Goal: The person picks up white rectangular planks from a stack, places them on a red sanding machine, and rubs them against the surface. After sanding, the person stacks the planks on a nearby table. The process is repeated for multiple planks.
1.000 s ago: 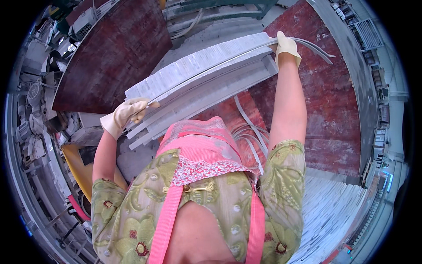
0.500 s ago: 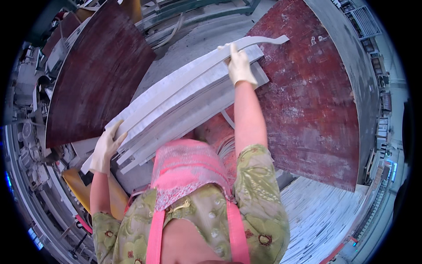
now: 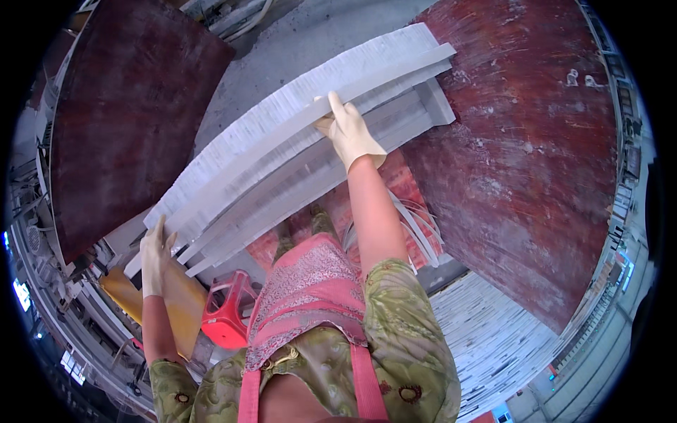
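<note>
A long, thin pale-grey strip point(image 3: 395, 74) lies slantwise along a stack of similar white strips point(image 3: 275, 106), running from near left to far right. My right hand point(image 3: 345, 134), in a cream glove, grips this strip near its middle, the thumb over its face and the other fingers partly hidden behind it. At the near left end of the stack is my left hand point(image 3: 155, 254), gloved too. Its fingers are stretched out against the strip ends, with the thumb apart. Lower strips point(image 3: 310, 176) show on the side of the stack towards me.
Dark red boards stand to the left point(image 3: 127, 120) and right point(image 3: 515, 148). A red plastic stool point(image 3: 229, 310) is beside my apron, by a yellow panel point(image 3: 176, 310). Loose white strips point(image 3: 416, 229) lie under my right arm. A large pile of thin strips point(image 3: 486, 338) is at lower right.
My right hand has slid from the far end of the strip towards its middle. The strip's far end, bent and wavy before, now lies straighter along the stack. The view has shifted, showing the red stool.
</note>
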Demonstrator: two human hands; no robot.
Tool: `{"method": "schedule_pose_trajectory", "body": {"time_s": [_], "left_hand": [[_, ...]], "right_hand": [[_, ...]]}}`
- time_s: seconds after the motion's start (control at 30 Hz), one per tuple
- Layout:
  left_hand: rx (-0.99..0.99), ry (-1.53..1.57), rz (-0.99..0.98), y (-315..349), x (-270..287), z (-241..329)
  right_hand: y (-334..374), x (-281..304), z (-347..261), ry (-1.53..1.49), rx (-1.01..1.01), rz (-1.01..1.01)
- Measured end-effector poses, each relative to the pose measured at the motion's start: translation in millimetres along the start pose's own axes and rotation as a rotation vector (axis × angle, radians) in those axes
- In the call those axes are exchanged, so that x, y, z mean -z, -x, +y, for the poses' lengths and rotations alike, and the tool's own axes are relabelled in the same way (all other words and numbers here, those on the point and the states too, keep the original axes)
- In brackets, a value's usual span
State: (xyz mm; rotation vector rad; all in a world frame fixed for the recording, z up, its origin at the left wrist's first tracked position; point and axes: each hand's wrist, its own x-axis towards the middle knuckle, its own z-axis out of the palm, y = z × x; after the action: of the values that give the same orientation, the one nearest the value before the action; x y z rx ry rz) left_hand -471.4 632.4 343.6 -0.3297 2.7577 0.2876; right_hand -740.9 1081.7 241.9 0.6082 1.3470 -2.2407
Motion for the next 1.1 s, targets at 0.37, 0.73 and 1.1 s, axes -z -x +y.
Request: {"method": "schedule_pose_trajectory", "body": {"time_s": [0.37, 0.73, 1.1], "left_hand": [[-0.067, -0.128, 0.011, 2, 15, -10], [-0.046, -0.317, -0.087, -63, -7, -26], [-0.016, -0.19, -0.213, -54, -8, -26]], "right_hand": [[41, -9, -21, 0.367, 0.285, 0.466], [-18, 26, 26, 1.895, 0.805, 0.24], [-10, 50, 22, 1.809, 0.873, 0.186]]}}
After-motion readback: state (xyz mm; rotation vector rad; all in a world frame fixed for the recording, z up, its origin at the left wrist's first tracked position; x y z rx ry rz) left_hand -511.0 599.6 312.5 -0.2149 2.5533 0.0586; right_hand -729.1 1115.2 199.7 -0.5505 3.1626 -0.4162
